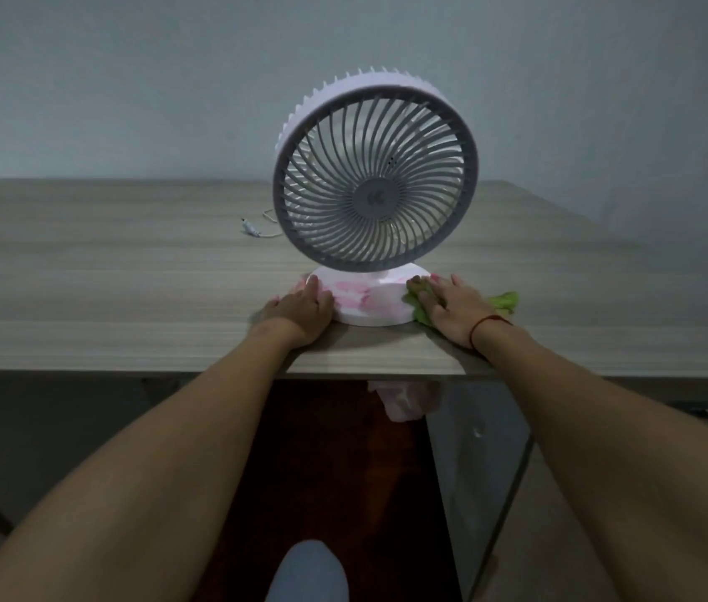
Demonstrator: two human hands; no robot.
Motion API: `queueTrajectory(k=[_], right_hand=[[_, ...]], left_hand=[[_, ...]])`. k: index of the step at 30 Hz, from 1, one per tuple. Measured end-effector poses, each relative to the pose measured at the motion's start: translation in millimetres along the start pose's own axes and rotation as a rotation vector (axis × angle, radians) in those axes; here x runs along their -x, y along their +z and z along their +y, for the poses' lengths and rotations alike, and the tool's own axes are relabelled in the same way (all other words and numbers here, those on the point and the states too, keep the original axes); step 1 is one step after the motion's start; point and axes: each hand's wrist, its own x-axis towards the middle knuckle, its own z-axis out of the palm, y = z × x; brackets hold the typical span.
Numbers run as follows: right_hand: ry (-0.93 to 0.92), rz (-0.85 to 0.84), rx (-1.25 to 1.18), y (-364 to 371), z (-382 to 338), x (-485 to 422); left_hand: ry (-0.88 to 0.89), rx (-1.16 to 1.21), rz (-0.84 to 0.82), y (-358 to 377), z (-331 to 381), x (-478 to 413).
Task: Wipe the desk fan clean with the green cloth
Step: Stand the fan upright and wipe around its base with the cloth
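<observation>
A desk fan point(374, 191) with a grey round grille and a pale ribbed housing stands upright on a wooden desk, near its front edge. Its white round base point(371, 304) carries pink blotches. My left hand point(303, 308) grips the base's left side. On the base's right side my right hand point(452, 306) lies flat on the green cloth point(504, 301) and presses it against the rim. Most of the cloth is hidden under that hand; a crumpled end sticks out to the right.
A thin white cable with a plug point(252, 230) lies on the desk point(126, 275) behind and left of the fan. A wall rises behind the desk. A pink bag point(404, 401) hangs below the desk's front edge. The desk's right corner is close to the fan.
</observation>
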Motion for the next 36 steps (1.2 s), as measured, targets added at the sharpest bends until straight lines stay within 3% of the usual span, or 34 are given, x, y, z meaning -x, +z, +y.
queueTrajectory(k=[5,9,13,16,20,23,26,30,33,36], right_hand=[[0.05,-0.071,0.072,6.5,-31.9,-33.1],[-0.103,-0.004,0.112,15.3,-50.5,-25.6],[-0.266,0.124,-0.066,18.1,-29.9,1.4],[-0.097,0.067,-0.16,6.4,-5.6,-5.3],[0.072,0.021,0.002,10.4,-19.4,-38.1],[0.077,0.071,0.032,14.5,-39.4,-45.4],[-0.048,0.059,0.099,14.8,-48.5,-29.5],[-0.204,0.163,-0.106,16.2,-40.7,3.3],[-0.106,0.125,-0.185,9.4,-21.8,2.8],[0.028,0.102,-0.072,10.2,-21.5,-17.3]], left_hand=[[0.022,-0.013,-0.01,0.8,-2.6,-5.8],[0.011,-0.014,-0.003,-0.5,-1.3,-3.1],[0.003,-0.004,0.006,-2.3,0.8,0.3],[0.011,-0.007,0.004,-1.1,-0.3,0.5],[0.029,-0.015,0.01,2.3,-4.0,-4.8],[0.021,-0.014,0.012,3.2,-4.9,-7.1],[0.013,-0.013,0.004,2.5,-3.8,-6.4],[0.006,0.01,-0.008,0.5,-3.0,-3.7],[0.017,0.018,-0.005,1.2,-3.2,-3.4],[0.017,0.0,0.0,2.8,-4.3,-5.2]])
